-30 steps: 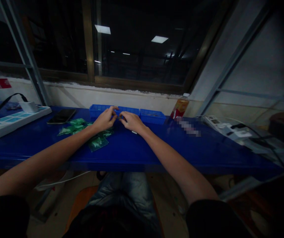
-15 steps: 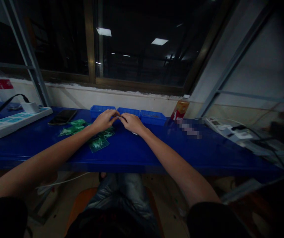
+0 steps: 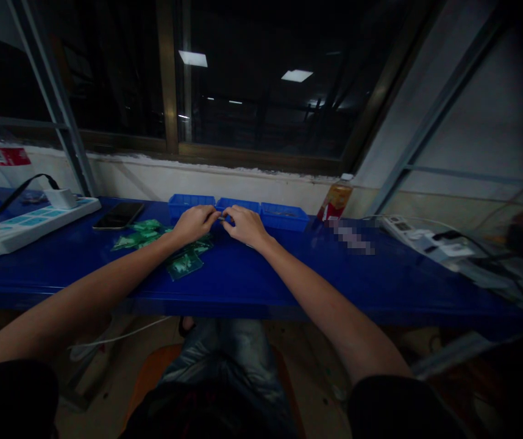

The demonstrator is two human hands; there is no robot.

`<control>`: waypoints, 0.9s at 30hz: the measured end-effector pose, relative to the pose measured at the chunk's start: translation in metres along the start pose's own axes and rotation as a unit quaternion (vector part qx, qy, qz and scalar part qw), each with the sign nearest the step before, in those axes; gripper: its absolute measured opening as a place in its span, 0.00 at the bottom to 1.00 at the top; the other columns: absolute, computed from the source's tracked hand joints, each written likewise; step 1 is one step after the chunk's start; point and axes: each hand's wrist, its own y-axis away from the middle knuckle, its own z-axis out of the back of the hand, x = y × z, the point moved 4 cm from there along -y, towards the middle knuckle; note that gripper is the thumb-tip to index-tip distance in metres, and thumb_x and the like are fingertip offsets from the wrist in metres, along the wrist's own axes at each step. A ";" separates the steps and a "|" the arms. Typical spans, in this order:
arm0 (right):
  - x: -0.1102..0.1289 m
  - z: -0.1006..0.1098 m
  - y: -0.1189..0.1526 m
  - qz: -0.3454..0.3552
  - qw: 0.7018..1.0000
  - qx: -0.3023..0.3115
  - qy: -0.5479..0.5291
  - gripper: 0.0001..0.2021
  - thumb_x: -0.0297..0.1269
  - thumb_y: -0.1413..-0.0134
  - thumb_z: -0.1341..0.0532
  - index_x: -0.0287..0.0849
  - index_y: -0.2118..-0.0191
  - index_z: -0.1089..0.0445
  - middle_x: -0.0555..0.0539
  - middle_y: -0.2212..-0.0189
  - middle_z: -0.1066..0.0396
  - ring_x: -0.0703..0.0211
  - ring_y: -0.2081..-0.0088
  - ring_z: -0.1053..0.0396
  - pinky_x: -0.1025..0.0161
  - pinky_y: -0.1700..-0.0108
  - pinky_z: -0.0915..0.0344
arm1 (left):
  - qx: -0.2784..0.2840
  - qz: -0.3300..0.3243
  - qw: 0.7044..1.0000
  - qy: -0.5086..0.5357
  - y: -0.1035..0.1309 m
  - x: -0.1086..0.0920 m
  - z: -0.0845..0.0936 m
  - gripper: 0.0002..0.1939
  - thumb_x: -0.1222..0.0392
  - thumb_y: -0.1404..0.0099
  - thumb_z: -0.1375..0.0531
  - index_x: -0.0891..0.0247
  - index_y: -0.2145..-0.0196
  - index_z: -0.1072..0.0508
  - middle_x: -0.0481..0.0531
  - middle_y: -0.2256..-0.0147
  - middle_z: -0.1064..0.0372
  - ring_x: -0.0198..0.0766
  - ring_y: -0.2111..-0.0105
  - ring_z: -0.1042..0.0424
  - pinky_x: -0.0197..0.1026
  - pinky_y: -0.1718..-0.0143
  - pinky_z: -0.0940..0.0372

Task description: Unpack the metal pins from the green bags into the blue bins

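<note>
My left hand (image 3: 196, 223) and my right hand (image 3: 245, 225) meet fingertip to fingertip above the blue table (image 3: 243, 280). Between the pinched fingers is a small greyish piece (image 3: 221, 218), too small and dim to name. Both hands are closed around it. Several green see-through packets (image 3: 186, 263) with pale contents lie beneath and to the left of my left hand and wrist. Just behind my fingers stand the blue bins: a left one (image 3: 188, 202), a middle one (image 3: 243, 204) and a right one (image 3: 284, 216) with small items inside that I cannot make out.
A phone (image 3: 119, 216) lies at the left, beside a white power strip (image 3: 37, 228) with a plug in it. A bottle with a red label (image 3: 8, 155) stands far left. An amber drink bottle (image 3: 337, 200) and another power strip (image 3: 419, 238) are at the right.
My fingertips have shifted slightly around the small piece, and the thumbs and forefingers now pinch it from both sides. The view has moved a little; the table things stay put.
</note>
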 end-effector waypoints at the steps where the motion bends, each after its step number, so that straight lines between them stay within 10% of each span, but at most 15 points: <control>1: 0.001 0.000 0.000 -0.001 1.000 0.007 0.003 0.09 0.37 0.47 0.46 0.43 0.60 0.34 0.46 0.64 0.32 0.58 0.62 0.35 0.64 0.63 0.43 | 0.000 0.001 1.000 0.001 0.000 0.000 0.000 0.18 0.52 0.34 0.55 0.63 0.70 0.31 0.54 0.72 0.30 0.42 0.70 0.31 0.39 0.70 0.42; 27: -0.005 -0.008 -0.003 0.002 0.999 0.027 -0.019 0.10 0.27 0.49 0.48 0.41 0.63 0.33 0.46 0.67 0.30 0.57 0.63 0.34 0.64 0.62 0.44 | -0.021 -0.057 0.995 0.075 -0.001 0.003 -0.009 0.08 0.60 0.38 0.48 0.64 0.63 0.32 0.53 0.66 0.31 0.40 0.65 0.34 0.43 0.61 0.40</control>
